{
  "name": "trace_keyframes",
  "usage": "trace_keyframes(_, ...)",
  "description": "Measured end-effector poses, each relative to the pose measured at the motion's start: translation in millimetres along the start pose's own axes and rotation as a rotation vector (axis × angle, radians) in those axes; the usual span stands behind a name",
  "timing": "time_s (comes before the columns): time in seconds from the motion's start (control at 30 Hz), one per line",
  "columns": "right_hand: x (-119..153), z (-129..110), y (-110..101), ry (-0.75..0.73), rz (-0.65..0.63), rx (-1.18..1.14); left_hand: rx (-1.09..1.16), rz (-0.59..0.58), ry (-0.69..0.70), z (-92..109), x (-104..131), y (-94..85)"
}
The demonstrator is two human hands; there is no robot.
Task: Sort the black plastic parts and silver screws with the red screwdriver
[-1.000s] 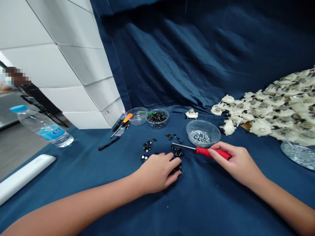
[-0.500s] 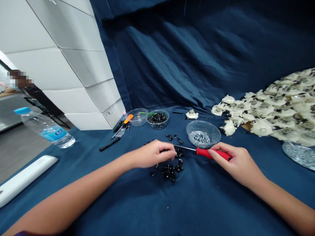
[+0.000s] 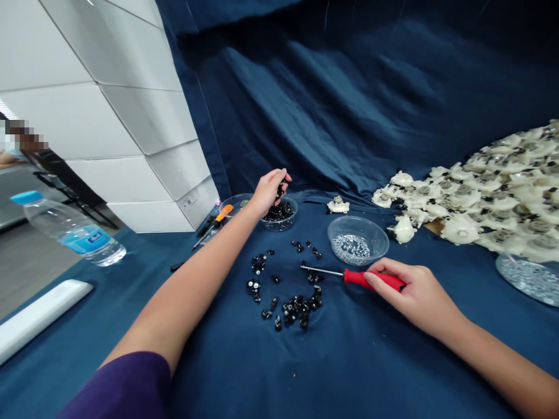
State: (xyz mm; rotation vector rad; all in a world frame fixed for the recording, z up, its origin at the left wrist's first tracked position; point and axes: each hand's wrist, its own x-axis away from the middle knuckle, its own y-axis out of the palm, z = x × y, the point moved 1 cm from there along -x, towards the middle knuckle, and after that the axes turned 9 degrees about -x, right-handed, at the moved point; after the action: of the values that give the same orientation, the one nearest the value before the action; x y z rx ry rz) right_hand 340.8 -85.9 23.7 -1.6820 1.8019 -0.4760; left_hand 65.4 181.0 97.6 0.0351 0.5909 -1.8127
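My left hand (image 3: 269, 191) is raised over a clear round tub (image 3: 280, 226) of small black parts, its fingers closed around some of the same black parts (image 3: 282, 187). In my right hand (image 3: 408, 288) is a red-handled screwdriver (image 3: 373, 280), its shaft pointing left. The screwdriver tip hangs above loose black parts (image 3: 299, 308) scattered on the blue cloth. Some of these parts carry small shiny metal bits. Beyond the screwdriver stands a clear bowl (image 3: 358, 256) with many small silver screws.
A large heap of cream plastic housings (image 3: 476, 203) fills the right side. One housing (image 3: 338, 205) stands apart at the back. To the left are stacked white boxes (image 3: 144, 192), a water bottle (image 3: 74, 230), a white bar (image 3: 41, 320) and an orange-handled tool (image 3: 224, 213).
My left hand has moved up and away from the scattered parts to the tub, with black parts now showing in its fingers. My right hand keeps the screwdriver in nearly the same place.
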Motion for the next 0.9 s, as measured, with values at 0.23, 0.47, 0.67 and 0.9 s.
trace_keyframes(0.23,-3.4,5.5,0.6,0.035,-0.039,0.001,-0.121,-0.1,-0.083,-33.7,-2.3,1.9)
trace_keyframes(0.47,-0.4,-2.0,2.1,0.032,-0.015,0.0,-0.396,-0.441,-0.008,-6.7,7.8,-26.9)
trace_keyframes(0.67,-0.2,-0.6,-0.7,0.029,0.053,-0.029,-0.686,-0.669,0.068,28.8,24.0,-28.9)
trace_keyframes(0.9,-1.6,1.0,-3.3,0.016,0.04,-0.032,-0.835,-0.64,0.194,85.9,64.7,-26.4)
